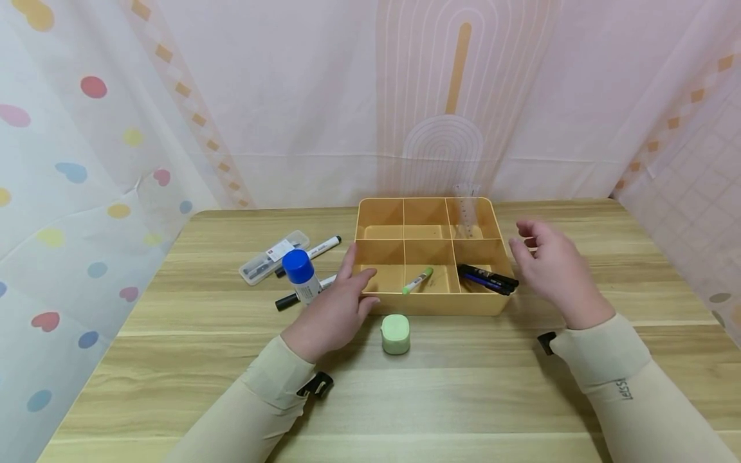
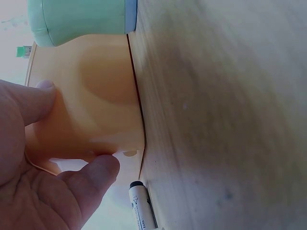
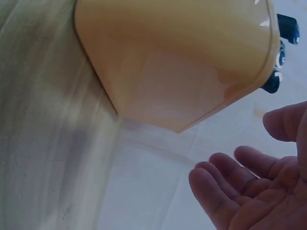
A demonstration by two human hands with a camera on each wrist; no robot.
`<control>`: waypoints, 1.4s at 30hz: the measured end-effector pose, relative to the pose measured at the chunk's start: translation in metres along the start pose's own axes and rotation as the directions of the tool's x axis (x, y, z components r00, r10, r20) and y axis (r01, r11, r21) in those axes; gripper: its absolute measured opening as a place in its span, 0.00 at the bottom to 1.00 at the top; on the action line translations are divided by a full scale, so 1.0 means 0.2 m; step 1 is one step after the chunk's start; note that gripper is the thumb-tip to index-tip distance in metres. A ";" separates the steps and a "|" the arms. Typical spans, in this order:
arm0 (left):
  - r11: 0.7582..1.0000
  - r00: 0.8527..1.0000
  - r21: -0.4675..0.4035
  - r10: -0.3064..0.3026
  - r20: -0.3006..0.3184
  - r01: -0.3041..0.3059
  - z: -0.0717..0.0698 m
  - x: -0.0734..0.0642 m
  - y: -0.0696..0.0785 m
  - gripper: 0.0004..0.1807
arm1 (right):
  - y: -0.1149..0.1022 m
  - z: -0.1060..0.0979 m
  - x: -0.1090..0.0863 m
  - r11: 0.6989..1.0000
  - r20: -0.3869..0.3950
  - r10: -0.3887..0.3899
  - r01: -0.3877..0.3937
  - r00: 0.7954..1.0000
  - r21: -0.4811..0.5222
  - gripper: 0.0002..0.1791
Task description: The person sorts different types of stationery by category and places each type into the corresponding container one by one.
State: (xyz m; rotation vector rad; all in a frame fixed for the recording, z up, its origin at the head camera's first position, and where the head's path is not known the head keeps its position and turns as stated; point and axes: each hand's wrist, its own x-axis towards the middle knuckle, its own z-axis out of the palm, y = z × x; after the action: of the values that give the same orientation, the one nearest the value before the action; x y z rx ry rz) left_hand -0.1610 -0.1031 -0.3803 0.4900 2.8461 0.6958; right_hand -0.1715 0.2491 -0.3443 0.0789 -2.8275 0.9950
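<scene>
A yellow divided organizer box stands at the back of the table. My left hand is at its front left corner, fingers spread; in the left wrist view the thumb lies by the front wall and a finger by the side wall. Beyond the box's right wall, my right hand hovers apart from it, fingers loosely bent, holding nothing. Several black pens lean out of the front right compartment. A green pen leans in the front middle one, and a clear ruler stands in the back right one.
Left of the box are a blue-capped glue stick, a clear pen case, a white marker and another marker, partly hidden. A small green case sits before the box. A patterned curtain hangs behind the table.
</scene>
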 end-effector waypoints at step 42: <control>1.000 0.999 -0.016 -0.021 -0.025 0.021 0.00 -0.01 0.01 0.33 | 0.08 0.05 0.04 0.995 0.331 0.099 -0.093 0.939 -0.033 0.27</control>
State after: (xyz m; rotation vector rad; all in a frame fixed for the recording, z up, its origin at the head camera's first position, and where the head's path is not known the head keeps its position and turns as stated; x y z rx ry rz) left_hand -0.1596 -0.1027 -0.3792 0.4514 2.8631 0.7249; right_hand -0.1829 0.2549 -0.3606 0.1179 -3.1732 1.0675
